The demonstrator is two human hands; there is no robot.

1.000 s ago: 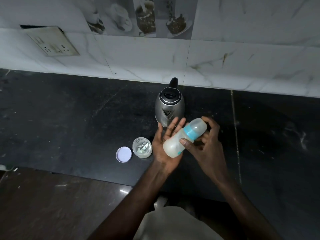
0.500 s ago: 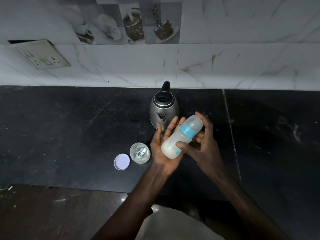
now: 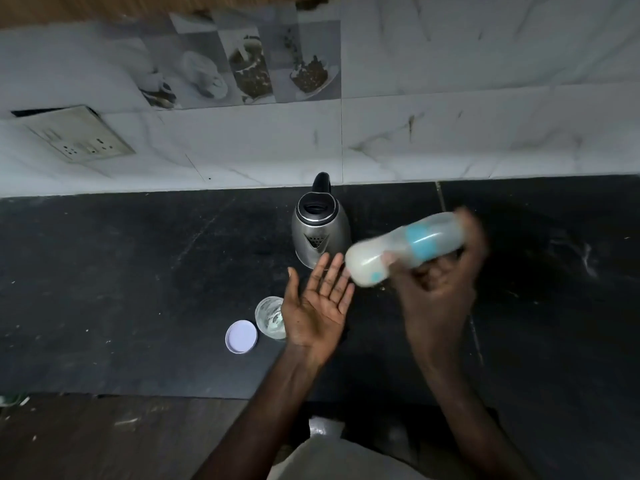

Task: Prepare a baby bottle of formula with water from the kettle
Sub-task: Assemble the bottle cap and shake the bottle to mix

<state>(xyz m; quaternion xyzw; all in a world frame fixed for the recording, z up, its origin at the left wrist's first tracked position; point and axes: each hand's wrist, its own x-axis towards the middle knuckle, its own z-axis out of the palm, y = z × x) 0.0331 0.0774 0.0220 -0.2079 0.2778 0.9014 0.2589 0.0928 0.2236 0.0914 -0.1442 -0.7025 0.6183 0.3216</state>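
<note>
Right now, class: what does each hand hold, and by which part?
The right hand grips the baby bottle around its middle, by the blue ring; blur hides finger detail. The left hand is open, holding nothing.

Dim, cool light; dark tabletop (image 3: 104, 271) swallows detail. Motion blur smears right hand (image 3: 440, 289) and bottle (image 3: 405, 245); left hand (image 3: 318, 306) sharp. Wide-angle bending at edges; wall tiles (image 3: 485, 98) brightest, slight sheen on kettle (image 3: 320, 233).

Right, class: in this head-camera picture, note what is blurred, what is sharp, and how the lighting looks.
Head view: the baby bottle and the right hand gripping it are smeared by motion blur; the left hand, kettle and white lid are sharp; lighting is dim across the black counter.
</note>
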